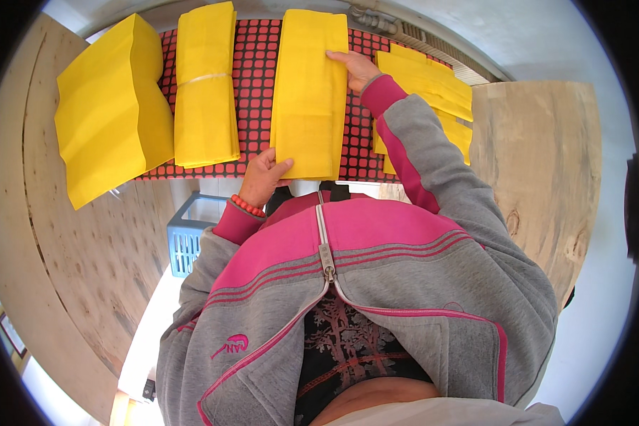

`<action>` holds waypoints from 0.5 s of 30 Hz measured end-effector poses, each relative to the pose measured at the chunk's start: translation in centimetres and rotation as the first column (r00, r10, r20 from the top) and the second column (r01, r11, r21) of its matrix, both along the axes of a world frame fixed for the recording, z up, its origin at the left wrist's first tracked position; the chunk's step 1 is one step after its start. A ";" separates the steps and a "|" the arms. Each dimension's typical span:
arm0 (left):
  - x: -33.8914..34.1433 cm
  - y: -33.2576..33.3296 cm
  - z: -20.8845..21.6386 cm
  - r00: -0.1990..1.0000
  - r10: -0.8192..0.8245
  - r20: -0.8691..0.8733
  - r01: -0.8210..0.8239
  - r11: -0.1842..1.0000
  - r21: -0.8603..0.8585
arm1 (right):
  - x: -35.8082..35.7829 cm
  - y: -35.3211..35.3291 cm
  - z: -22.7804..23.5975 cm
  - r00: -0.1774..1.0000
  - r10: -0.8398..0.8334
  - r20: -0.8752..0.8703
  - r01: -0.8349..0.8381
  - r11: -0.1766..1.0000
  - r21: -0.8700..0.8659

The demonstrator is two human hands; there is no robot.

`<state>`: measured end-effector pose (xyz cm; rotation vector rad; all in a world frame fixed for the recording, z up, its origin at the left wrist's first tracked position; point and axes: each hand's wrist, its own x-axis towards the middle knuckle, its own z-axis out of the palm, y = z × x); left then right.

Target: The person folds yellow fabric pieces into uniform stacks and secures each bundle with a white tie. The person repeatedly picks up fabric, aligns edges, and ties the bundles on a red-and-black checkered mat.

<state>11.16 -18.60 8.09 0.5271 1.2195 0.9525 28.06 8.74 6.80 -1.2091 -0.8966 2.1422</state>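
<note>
A long, narrow stack of folded yellow sheets [309, 99] lies in front of me on a table with a red and black checked cover [257, 71]. My left hand [261, 177] pinches its near left corner, thumb on top and fingers underneath. At the far right edge, my right hand [356, 69] grips the same stack, its thumb over the top and the other fingers partly hidden. Whether the sheets are paper or cloth I cannot tell. Left of the stack lies a similar yellow bundle [206, 121] with a pale band around its middle.
A wide yellow sheet pile [110, 106] overhangs the table's left end. More yellow folded pieces [433, 85] lie overlapping at the right. Wooden boards flank the table, one left [85, 234] and one right [536, 163]. A blue plastic basket [184, 234] is below the near edge.
</note>
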 end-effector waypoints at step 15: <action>-3.3 -0.6 -0.5 0.812 0.106 -0.574 -0.047 0.992 0.117 | 1.4 -0.2 1.0 0.589 -0.163 0.791 -0.532 0.658 0.532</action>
